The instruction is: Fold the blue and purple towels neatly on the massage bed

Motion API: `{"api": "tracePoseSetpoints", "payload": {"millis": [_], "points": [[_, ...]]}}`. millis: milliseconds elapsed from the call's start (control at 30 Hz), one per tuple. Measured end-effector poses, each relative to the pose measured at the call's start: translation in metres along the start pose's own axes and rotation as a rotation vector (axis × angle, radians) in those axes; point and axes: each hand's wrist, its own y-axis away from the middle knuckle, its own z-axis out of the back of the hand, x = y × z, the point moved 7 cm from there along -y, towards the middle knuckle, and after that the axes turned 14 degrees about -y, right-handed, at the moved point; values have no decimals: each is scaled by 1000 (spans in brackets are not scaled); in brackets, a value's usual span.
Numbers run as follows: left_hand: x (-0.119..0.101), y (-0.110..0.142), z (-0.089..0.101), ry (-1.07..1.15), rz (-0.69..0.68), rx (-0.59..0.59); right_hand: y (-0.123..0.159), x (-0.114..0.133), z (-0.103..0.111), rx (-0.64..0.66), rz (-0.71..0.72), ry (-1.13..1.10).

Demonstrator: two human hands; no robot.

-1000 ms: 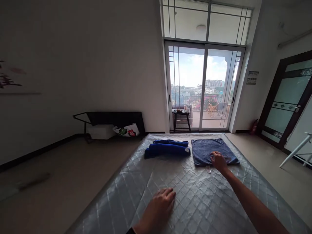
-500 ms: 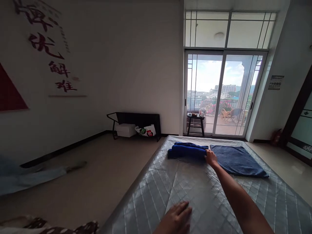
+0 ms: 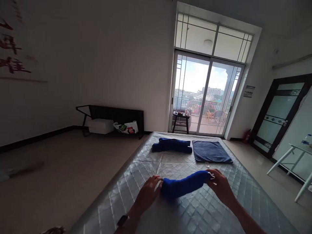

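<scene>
A rolled bright blue towel (image 3: 184, 186) lies across the near part of a grey quilted mattress (image 3: 170, 165). My left hand (image 3: 149, 191) grips its left end and my right hand (image 3: 218, 185) grips its right end, where a white tag shows. Both hands have their fingers curled onto the roll. Farther back on the mattress lie another rolled blue towel (image 3: 172, 145) and, to its right, a flat darker blue towel (image 3: 210, 151).
A black bench (image 3: 112, 114) with a white box and a bag under it stands by the left wall. Glass sliding doors (image 3: 203, 96) open to a balcony behind a small dark stool (image 3: 180, 117). A white table (image 3: 296, 154) stands at the right.
My right hand took a rolled towel from the far pile and brought it near. My left hand rose off the mattress and took the roll's other end. The camera swung right.
</scene>
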Motion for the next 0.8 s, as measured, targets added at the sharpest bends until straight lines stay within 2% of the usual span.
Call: {"api": "tracePoseSetpoints", "payload": {"millis": [100, 200, 300, 367, 433, 533, 700, 800], "points": [[-37, -6, 25, 114, 0, -63, 60, 34, 9, -82, 5, 11], [-111, 6, 55, 262, -20, -28, 102, 66, 5, -144, 42, 0], [-204, 45, 74, 390, -203, 138, 131, 88, -4, -152, 83, -10], [-242, 76, 83, 405, -208, 150, 145, 97, -6, -153, 93, -40], [-254, 101, 88, 417, -90, 98, 157, 101, -7, -150, 80, -92], [-247, 126, 90, 498, 134, 15, 169, 102, -9, -114, 53, -146], [-240, 146, 92, 748, 336, -16, 179, 111, -17, -67, 95, -27], [-239, 151, 96, 806, 422, -22, 180, 121, -22, -35, 113, 17]]}}
